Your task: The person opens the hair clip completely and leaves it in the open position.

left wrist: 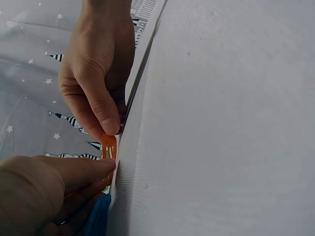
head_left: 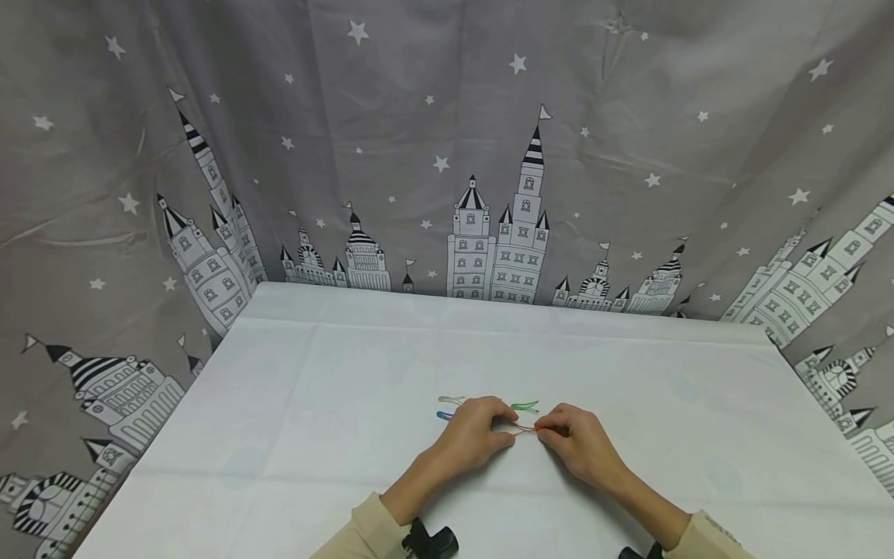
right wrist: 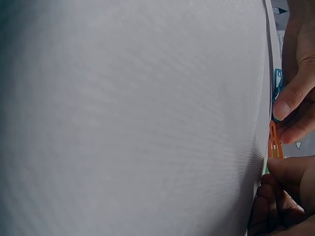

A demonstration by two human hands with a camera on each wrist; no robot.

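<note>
An orange snap hair clip (head_left: 526, 428) lies between the two hands, its two prongs spread apart towards the left. My right hand (head_left: 581, 444) pinches its right end between thumb and forefinger. At the left end, my left hand (head_left: 476, 428) holds the spread prongs between thumb and forefinger, these two fingertips a little apart. The left wrist view shows the left thumb lying across the orange clip (left wrist: 109, 143). Beyond the hands lies a green hair clip (head_left: 524, 406), its prongs spread. A blue hair clip (head_left: 444, 415) is partly hidden behind the left hand.
A pale hair clip (head_left: 450, 399) lies just beyond the blue one. The white-covered table (head_left: 335, 435) extends on all sides of the hands. A grey curtain (head_left: 391, 155) printed with castles and stars hangs behind it.
</note>
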